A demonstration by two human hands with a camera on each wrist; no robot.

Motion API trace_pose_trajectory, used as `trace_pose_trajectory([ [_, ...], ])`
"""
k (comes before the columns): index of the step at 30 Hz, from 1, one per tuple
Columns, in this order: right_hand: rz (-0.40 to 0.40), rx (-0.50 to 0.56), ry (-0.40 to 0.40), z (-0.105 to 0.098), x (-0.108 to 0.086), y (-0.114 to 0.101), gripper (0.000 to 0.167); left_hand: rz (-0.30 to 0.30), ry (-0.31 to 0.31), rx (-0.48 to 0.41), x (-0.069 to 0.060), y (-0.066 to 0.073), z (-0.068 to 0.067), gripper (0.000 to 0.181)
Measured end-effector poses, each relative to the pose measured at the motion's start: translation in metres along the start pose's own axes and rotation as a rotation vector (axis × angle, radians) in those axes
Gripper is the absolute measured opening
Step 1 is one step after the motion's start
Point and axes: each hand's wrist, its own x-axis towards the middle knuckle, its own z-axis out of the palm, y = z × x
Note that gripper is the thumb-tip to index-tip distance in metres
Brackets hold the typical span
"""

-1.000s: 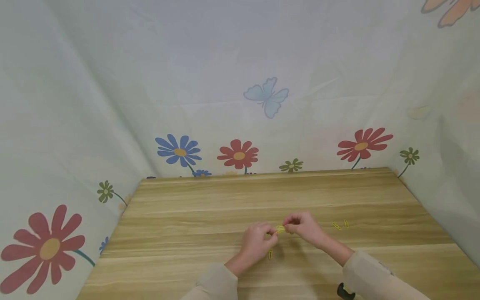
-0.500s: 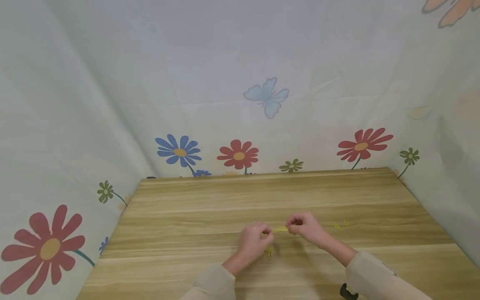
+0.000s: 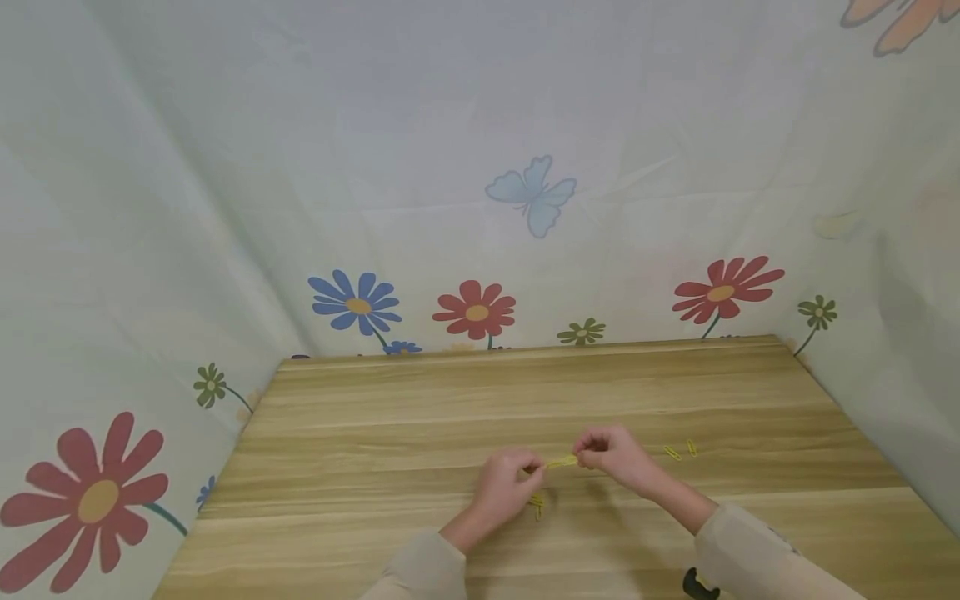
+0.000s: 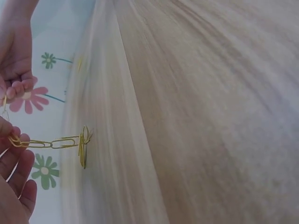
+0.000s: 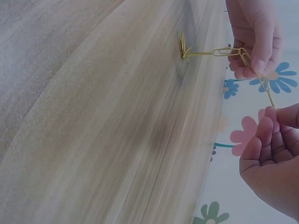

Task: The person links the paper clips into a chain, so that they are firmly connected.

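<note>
By the grip of the left hand [image 3: 504, 485], thumb and fingertips drawn together in a pinch, a chain of linked yellow wire paper clips [image 3: 561, 462] is held. Its other end is pinched by the thumb and fingertips of the right hand [image 3: 617, 458], a short stretch being spanned above the wood-grained surface [image 3: 375, 417]. Below the left hand the rest is hung, its lowest clips bunched at the surface. To the right of the right hand, a loose yellow paper clip [image 3: 672, 452] and a second loose clip [image 3: 692, 448] are seen near each other. The side edges are set well apart from both hands; the far edge is bordered by a white flower-printed cloth [image 3: 420, 183]. The pinched clip ends are covered by fingertips, so the links cannot be counted. Beneath the beige right sleeve [image 3: 765, 554], a black object [image 3: 700, 583] is hard to make out.
</note>
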Motion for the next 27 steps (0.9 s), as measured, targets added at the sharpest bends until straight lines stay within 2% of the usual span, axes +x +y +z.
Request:
trace_pose_trajectory([
  [6,0.011,0.009,-0.002,0.000,-0.001,0.000,0.014,-0.060,-0.126,-0.112,-0.001,-0.002,-0.001,0.015],
  [13,-0.028,0.027,-0.032,-0.001,-0.003,-0.006,0.016,-0.097,-0.226,-0.154,-0.001,0.000,-0.002,0.021],
  [17,-0.044,0.024,-0.042,0.000,-0.003,-0.008,0.014,-0.099,-0.260,-0.169,0.002,0.005,-0.004,0.025],
  [22,-0.067,-0.004,-0.048,0.001,-0.003,-0.008,0.011,-0.079,-0.267,-0.178,0.006,0.012,-0.005,0.028],
  [27,-0.099,-0.017,-0.056,0.002,-0.002,-0.006,0.010,-0.102,-0.272,-0.195,0.007,0.016,-0.004,0.029],
])
